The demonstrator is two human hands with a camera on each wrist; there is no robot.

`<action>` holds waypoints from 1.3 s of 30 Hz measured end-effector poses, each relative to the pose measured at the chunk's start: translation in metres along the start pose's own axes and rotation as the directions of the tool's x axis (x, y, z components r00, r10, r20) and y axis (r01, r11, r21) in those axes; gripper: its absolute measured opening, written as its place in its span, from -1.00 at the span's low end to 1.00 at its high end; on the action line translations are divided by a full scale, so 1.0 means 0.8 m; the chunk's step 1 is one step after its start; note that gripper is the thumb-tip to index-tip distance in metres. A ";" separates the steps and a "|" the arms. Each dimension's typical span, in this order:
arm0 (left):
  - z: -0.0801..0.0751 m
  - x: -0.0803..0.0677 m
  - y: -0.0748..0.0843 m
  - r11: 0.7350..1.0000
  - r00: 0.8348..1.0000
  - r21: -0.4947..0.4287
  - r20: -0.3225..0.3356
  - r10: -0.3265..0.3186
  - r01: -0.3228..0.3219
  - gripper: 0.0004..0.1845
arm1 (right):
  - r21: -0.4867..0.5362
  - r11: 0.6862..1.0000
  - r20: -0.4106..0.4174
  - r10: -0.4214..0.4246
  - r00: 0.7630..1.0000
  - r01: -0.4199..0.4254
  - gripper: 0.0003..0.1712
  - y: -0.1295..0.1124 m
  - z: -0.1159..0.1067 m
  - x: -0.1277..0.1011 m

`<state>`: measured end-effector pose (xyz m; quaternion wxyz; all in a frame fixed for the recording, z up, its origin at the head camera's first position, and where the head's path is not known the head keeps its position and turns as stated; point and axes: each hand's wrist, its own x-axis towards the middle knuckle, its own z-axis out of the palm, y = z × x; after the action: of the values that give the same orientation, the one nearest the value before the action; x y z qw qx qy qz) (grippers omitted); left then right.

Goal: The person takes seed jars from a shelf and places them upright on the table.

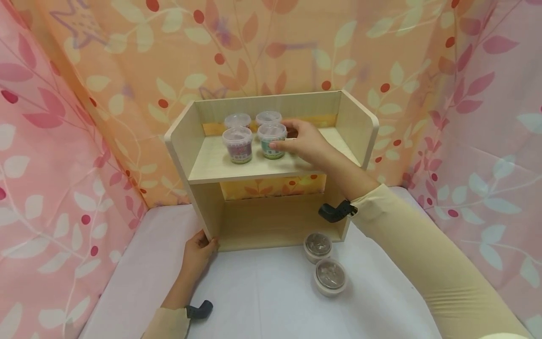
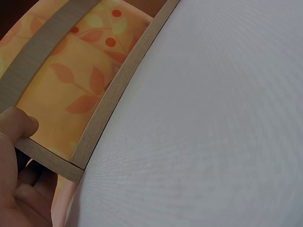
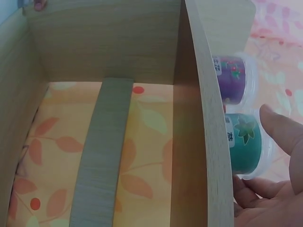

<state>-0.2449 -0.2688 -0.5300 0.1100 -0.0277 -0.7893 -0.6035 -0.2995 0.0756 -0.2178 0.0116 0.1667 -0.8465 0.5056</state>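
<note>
A two-tier wooden shelf [image 1: 262, 175] stands on a white cloth. My left hand [image 1: 197, 254] grips the front edge of its left side panel near the bottom; in the left wrist view the thumb [image 2: 21, 124] lies on the panel's inner side. On the upper tier, my right hand [image 1: 311, 143] holds a small clear-lidded tub with a green label [image 1: 272, 142], thumb in front and fingers behind. This tub [image 3: 245, 142] stands on the board. Beside it is a tub with a purple label [image 1: 239, 147]. Two more tubs stand behind, one at back left [image 1: 237, 120], one at back right [image 1: 268, 117].
Two round lidded tubs with greyish-brown tops, one nearer the shelf [image 1: 318, 246] and one closer to me [image 1: 331, 277], sit on the white cloth [image 1: 271, 301] at the shelf's front right. Patterned curtains [image 1: 262, 52] hang behind and on both sides.
</note>
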 end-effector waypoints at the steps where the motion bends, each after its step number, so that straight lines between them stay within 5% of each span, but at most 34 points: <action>1: 0.000 -0.002 0.005 1.000 1.000 0.000 0.004 -0.008 0.008 -0.49 | -0.001 1.000 -0.002 0.004 1.000 -0.004 -0.12 -0.001 0.001 0.000; 7: -0.001 -0.011 0.030 1.000 0.999 0.002 0.031 -0.021 0.021 -0.50 | -0.001 1.000 -0.026 0.023 0.999 -0.023 -0.15 -0.002 0.003 0.001; 18: 0.003 0.001 -0.012 0.999 0.999 -0.042 0.017 0.034 -0.034 -0.52 | 0.072 0.997 -0.101 0.023 0.995 -0.015 -0.18 0.008 0.002 -0.010; 25: 0.003 -0.002 -0.007 1.000 1.000 -0.019 0.020 0.013 -0.013 -0.49 | 0.094 0.995 -0.113 -0.002 0.994 0.013 -0.18 0.001 0.001 -0.027; 33: 0.001 -0.011 0.024 1.000 0.999 -0.016 0.042 -0.006 0.007 -0.47 | 0.151 0.986 -0.120 -0.058 0.991 0.076 -0.20 -0.006 0.002 -0.064; 39: 0.001 -0.003 0.004 1.000 1.000 0.000 0.021 0.005 -0.005 -0.47 | 0.221 0.967 -0.101 -0.105 0.989 0.125 -0.24 -0.012 0.004 -0.092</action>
<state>-0.2423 -0.2672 -0.5277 0.1031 -0.0361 -0.7904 -0.6028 -0.2264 0.0886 -0.2250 0.0594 0.1932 -0.7707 0.6043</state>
